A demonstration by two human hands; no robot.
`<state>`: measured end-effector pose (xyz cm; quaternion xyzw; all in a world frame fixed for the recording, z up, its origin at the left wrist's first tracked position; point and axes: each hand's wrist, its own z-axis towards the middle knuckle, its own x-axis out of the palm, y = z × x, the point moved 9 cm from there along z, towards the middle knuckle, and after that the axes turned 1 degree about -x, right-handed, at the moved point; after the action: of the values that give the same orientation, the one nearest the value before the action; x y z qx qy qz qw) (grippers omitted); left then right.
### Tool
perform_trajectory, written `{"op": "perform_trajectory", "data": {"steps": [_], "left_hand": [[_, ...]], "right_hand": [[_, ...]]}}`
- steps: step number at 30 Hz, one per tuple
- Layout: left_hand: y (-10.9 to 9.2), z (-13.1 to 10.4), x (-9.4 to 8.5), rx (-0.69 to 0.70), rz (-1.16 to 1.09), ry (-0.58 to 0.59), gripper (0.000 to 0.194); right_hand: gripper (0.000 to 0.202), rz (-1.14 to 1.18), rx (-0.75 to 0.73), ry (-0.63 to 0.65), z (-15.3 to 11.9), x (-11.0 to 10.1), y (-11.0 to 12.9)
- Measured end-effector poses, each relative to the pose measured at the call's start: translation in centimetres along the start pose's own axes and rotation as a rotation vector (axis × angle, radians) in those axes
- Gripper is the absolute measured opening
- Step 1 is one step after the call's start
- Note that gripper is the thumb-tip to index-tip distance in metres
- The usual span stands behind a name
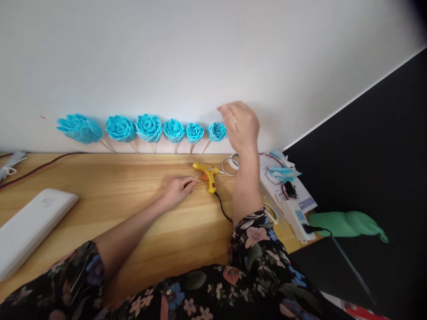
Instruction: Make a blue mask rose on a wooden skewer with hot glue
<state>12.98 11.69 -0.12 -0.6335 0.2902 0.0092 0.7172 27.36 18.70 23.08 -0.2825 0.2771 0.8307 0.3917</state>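
Several blue paper-like flowers on thin sticks lean against the white wall in a row. The largest flower (80,129) is at the far left, and a small flower (217,131) ends the row at the right. My right hand (240,126) is raised just right of that small flower, slightly blurred, fingers bent loosely with nothing seen in them. On the table, my left hand (180,189) rests with its fingers curled in, empty. Its fingertips point at a yellow glue gun (207,173) with an orange trigger, which lies close by with its nozzle to the left.
A long white case (36,226) lies at the left of the wooden table (133,231). At the right are a white power strip (296,220), papers (307,202), blue scraps (285,172) and a coil of white wire (230,165). A green bag (347,223) sits past the table's edge.
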Motion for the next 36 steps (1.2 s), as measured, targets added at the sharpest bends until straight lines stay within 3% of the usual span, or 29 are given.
{"op": "perform_trajectory", "data": {"steps": [3, 6, 10, 19, 22, 25, 29, 32, 36], "left_hand": [[0.0, 0.0, -0.1, -0.014, -0.001, 0.006, 0.039], [0.4, 0.1, 0.0, -0.024, -0.004, 0.001, 0.037], [1.0, 0.2, 0.4, -0.017, -0.035, -0.002, 0.03], [0.6, 0.3, 0.0, 0.012, 0.022, -0.017, 0.031], [0.1, 0.3, 0.0, 0.018, 0.019, -0.014, 0.032], [0.0, 0.2, 0.1, 0.006, 0.012, 0.003, 0.033], [0.0, 0.2, 0.2, 0.002, -0.018, 0.013, 0.034], [-0.1, 0.2, 0.3, 0.014, -0.017, 0.02, 0.037], [0.2, 0.3, 0.4, 0.009, 0.015, 0.023, 0.04]], "right_hand": [[0.068, 0.153, -0.056, -0.164, -1.2, -3.7, 1.8], [0.072, 0.268, -0.062, -0.228, -2.3, -5.6, 3.0], [0.062, 0.336, 0.03, -0.43, -2.9, -7.8, 3.8], [0.042, 0.331, 0.031, -0.527, -3.7, -9.0, 9.0], [0.045, 0.317, 0.011, -0.514, -3.3, -8.9, 9.3], [0.051, 0.337, -0.012, -0.456, -2.2, -7.4, 6.8], [0.053, 0.313, 0.124, -0.347, -1.9, -2.9, -0.6], [0.048, 0.257, 0.221, -0.36, -3.7, -0.2, -6.0], [0.053, 0.317, 0.366, -0.426, -7.1, 2.3, -10.8]]}}
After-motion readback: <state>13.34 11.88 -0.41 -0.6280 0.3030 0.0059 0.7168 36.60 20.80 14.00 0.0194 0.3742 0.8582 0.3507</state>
